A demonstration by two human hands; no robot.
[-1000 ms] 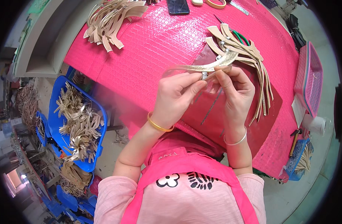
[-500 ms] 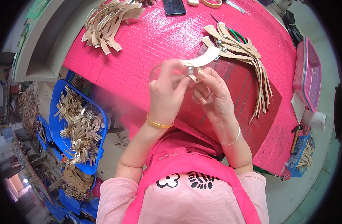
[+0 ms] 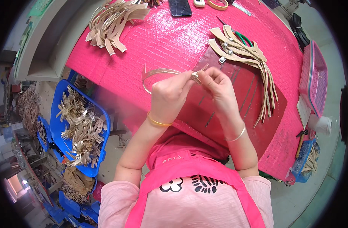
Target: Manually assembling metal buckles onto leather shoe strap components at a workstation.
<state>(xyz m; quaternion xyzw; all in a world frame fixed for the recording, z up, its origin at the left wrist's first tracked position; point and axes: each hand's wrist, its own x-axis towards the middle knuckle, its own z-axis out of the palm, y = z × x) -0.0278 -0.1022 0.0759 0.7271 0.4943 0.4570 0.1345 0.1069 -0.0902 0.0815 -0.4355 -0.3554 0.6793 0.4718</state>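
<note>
Both hands meet above a dark red mat point(image 3: 215, 102) on the pink table. My left hand point(image 3: 169, 92) is closed in a pinch on a thin metallic beige strap point(image 3: 159, 71), whose long end loops out to the left. A small buckle point(image 3: 195, 76) shows at my left fingertips, with a short end of strap sticking up beside it. My right hand point(image 3: 218, 86) pinches at the strap just right of the buckle; its fingertips partly hide what they grip. Beyond my right hand lies a bundle of beige straps with buckles point(image 3: 246, 55), over green-handled scissors point(image 3: 242, 38).
Another strap bundle point(image 3: 115, 26) lies at the far left near a grey shelf point(image 3: 48, 45). A phone point(image 3: 179, 7) and tape roll point(image 3: 218, 3) lie at the back. A blue bin point(image 3: 103, 140) of straps stands left. Pink baskets point(image 3: 312, 79) and a hammer point(image 3: 301, 142) are right.
The wide pale end of the strap that stood above my hands has turned out of sight. The thin strap now loops left, and my right hand has shifted slightly right.
</note>
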